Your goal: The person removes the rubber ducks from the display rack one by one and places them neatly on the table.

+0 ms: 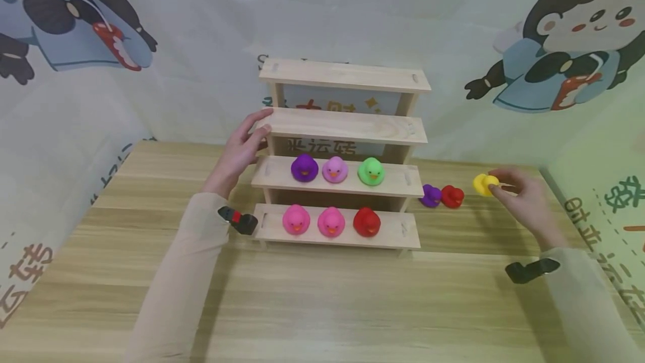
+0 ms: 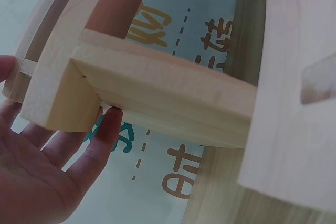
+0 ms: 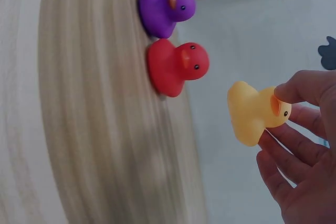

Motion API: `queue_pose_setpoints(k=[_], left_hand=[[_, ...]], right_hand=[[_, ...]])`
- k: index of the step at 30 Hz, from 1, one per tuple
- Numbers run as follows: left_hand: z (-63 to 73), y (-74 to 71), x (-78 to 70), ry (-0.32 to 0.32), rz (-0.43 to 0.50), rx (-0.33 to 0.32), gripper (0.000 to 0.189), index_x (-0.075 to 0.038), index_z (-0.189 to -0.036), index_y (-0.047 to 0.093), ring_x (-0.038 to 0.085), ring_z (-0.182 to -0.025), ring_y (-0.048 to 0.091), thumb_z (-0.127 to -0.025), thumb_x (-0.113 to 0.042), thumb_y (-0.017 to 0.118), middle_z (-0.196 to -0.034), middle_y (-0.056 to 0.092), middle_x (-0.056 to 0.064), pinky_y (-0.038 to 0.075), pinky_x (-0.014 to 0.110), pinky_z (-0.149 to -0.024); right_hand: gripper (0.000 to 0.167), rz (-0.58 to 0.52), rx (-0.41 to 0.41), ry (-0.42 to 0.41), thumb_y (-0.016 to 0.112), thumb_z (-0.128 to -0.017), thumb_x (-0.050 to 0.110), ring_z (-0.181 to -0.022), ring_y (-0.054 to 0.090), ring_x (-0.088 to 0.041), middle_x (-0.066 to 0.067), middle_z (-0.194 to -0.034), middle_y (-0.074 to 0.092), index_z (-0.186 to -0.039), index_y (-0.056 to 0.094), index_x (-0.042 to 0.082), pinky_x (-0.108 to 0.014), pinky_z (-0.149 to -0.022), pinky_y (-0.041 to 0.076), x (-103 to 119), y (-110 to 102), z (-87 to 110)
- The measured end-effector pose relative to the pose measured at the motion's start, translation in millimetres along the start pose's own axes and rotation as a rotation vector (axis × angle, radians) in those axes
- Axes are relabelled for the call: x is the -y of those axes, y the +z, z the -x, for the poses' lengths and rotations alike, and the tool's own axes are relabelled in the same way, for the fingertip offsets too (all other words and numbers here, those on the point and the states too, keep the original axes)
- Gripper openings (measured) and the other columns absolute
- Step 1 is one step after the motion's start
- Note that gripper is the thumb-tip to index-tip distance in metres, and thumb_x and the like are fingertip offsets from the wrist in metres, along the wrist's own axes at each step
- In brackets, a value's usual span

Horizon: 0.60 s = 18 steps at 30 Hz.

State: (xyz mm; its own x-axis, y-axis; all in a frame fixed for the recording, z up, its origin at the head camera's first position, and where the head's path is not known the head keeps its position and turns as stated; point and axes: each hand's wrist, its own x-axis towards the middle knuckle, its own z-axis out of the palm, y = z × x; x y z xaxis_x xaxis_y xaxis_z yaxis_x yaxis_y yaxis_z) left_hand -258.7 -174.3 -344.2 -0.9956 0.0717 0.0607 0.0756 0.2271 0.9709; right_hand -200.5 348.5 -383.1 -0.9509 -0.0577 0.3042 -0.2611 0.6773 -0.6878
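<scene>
A stepped wooden shelf (image 1: 347,125) stands mid-view in the head view. My left hand (image 1: 243,147) grips its left end at the second board from the top; in the left wrist view, fingers (image 2: 105,135) of that hand wrap the wooden end piece. Off to the right, my right hand (image 1: 526,203) pinches a yellow rubber duck (image 1: 485,184) above the table. The right wrist view shows the thumb against that yellow duck's head (image 3: 257,111). Nearest to it on the table are a red duck (image 1: 452,196) and a purple duck (image 1: 430,196), side by side.
On the third board sit a purple duck (image 1: 304,168), a light pink duck (image 1: 335,170) and a green duck (image 1: 371,171). The lowest board bears two pink ducks (image 1: 296,219) and a red duck (image 1: 367,222). A printed cloth backdrop (image 1: 201,43) hangs behind the wooden table (image 1: 322,307).
</scene>
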Motion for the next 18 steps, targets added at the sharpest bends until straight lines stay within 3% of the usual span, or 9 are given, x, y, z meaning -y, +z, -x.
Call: queue_pose_setpoints(k=[8,11,14,16,18], left_hand=[[-0.6,0.6,-1.1,-0.018,-0.025,-0.005,0.048,-0.031,-0.147,0.040,0.040,-0.127,0.046,-0.101,-0.039,0.047,-0.151,0.036,0.011,0.042,0.055,-0.096],[-0.5,0.7,-1.8,-0.026,-0.030,-0.004,0.048,-0.032,-0.147,0.039,0.039,-0.126,0.046,-0.100,-0.040,0.047,-0.150,0.036,0.012,0.042,0.055,-0.097],[0.0,0.5,-2.6,-0.033,-0.026,0.000,0.049,-0.032,-0.148,0.038,0.040,-0.126,0.046,-0.101,-0.039,0.047,-0.150,0.036,0.013,0.041,0.055,-0.097],[0.5,0.2,-2.7,-0.035,-0.025,-0.001,0.049,-0.033,-0.148,0.038,0.039,-0.127,0.046,-0.101,-0.039,0.047,-0.150,0.036,0.013,0.041,0.055,-0.097],[0.4,-0.1,-2.0,-0.033,-0.029,-0.003,0.049,-0.032,-0.148,0.038,0.039,-0.127,0.046,-0.101,-0.040,0.047,-0.151,0.036,0.012,0.041,0.055,-0.097]], right_hand=[[0.033,0.015,0.079,0.058,0.058,-0.095,0.005,-0.088,0.046,0.012,-0.036,-0.117,0.057,-0.121,0.054,-0.015,-0.004,-0.074,0.041,-16,7,3.0],[0.034,0.031,0.110,0.085,0.057,-0.095,0.006,-0.095,0.057,-0.008,-0.036,-0.119,0.056,-0.123,0.053,-0.015,-0.004,-0.074,0.041,-20,11,3.9],[0.035,0.027,0.128,0.096,0.057,-0.096,0.008,-0.101,0.058,-0.031,-0.035,-0.119,0.056,-0.123,0.053,-0.014,-0.004,-0.074,0.040,-20,14,5.2],[0.034,0.020,0.132,0.095,0.057,-0.096,0.008,-0.102,0.058,-0.029,-0.035,-0.119,0.056,-0.122,0.053,-0.014,-0.004,-0.075,0.040,-22,16,5.4],[0.034,0.014,0.132,0.081,0.058,-0.096,0.007,-0.099,0.056,-0.012,-0.035,-0.118,0.056,-0.122,0.053,-0.014,-0.004,-0.076,0.040,-25,19,5.6]])
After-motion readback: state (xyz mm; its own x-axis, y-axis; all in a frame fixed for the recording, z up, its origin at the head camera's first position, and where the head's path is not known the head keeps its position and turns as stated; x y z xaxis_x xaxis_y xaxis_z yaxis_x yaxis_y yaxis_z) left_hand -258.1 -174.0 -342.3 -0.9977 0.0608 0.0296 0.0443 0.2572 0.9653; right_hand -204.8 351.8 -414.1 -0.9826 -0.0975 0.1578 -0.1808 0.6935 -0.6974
